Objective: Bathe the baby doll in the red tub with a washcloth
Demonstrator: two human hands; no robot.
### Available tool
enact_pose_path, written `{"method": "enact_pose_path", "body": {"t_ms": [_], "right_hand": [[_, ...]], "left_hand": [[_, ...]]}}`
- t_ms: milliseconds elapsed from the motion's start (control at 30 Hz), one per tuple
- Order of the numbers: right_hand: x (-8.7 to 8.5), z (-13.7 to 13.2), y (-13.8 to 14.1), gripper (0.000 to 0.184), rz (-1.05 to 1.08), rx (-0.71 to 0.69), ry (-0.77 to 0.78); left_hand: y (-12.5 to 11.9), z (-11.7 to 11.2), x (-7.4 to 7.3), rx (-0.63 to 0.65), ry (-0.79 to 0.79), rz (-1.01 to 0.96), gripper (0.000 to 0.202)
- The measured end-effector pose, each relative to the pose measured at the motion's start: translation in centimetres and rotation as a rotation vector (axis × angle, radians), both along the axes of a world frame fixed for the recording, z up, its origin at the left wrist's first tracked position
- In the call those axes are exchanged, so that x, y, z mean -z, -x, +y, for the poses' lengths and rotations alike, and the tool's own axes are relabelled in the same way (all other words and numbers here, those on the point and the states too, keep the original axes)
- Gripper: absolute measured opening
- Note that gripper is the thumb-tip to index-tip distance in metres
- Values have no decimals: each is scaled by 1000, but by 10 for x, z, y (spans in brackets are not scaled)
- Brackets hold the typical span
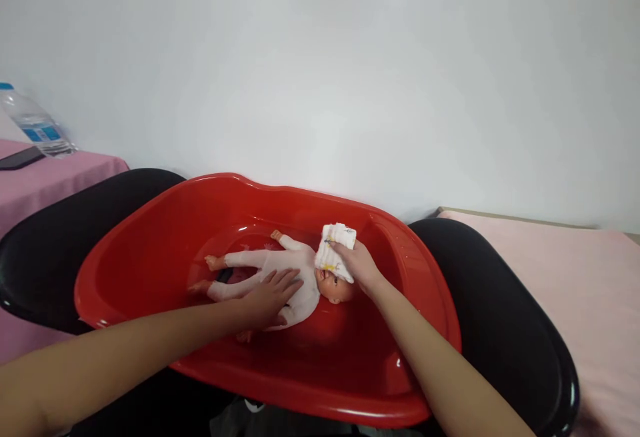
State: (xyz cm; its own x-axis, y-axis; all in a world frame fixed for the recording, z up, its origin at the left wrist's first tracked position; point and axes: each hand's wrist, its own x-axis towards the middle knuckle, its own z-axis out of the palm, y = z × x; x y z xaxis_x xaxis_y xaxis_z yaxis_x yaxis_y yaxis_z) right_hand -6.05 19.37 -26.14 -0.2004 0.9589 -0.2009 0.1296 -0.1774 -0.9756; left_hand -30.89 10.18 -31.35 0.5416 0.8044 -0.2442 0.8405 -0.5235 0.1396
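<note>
A baby doll [280, 267] in a white suit lies on its back inside a red plastic tub [150, 250], head to the right. My left hand [270, 297] rests flat on the doll's chest, fingers stretched out. My right hand [357, 265] grips a folded white cloth [334, 254] and holds it against the doll's face and head.
The tub rests across two black rounded chairs [500, 317]. A pink-covered table [45, 177] at the left holds a water bottle [33, 120] and a dark flat object. Another pink surface [575, 270] lies to the right. A white wall stands close behind.
</note>
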Motion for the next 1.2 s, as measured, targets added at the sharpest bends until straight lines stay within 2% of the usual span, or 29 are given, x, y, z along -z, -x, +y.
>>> {"method": "enact_pose_path", "body": {"t_ms": [67,200,300,400,500,700,833,933,1100,1200], "right_hand": [[1,2,2,43,-27,-3,-33],[4,-3,4,40,-161,-72,-173],[1,-9,5,38,-269,-108,-208],[-6,-14,5,36,-375,-136,-194],[-11,-18,5,37,-452,-134,-166],[-11,-15,5,34,-524,-127,-188],[-9,-10,9,34,-606,-141,-224],[-7,-7,11,34,-625,-158,-218],[-4,-8,7,35,-541,-116,-231],[-7,-11,13,33,-414,-69,-265]], "left_hand": [[-2,-4,15,68,-54,54,83],[-1,-5,41,241,-217,116,60],[2,-3,48,395,-312,150,57],[4,3,49,491,-355,169,63],[8,13,50,506,-374,188,63],[24,36,60,404,-418,193,59],[33,46,57,343,-440,157,65],[32,52,51,316,-486,128,62],[28,69,42,333,-571,132,44],[28,83,27,370,-586,179,44]]}}
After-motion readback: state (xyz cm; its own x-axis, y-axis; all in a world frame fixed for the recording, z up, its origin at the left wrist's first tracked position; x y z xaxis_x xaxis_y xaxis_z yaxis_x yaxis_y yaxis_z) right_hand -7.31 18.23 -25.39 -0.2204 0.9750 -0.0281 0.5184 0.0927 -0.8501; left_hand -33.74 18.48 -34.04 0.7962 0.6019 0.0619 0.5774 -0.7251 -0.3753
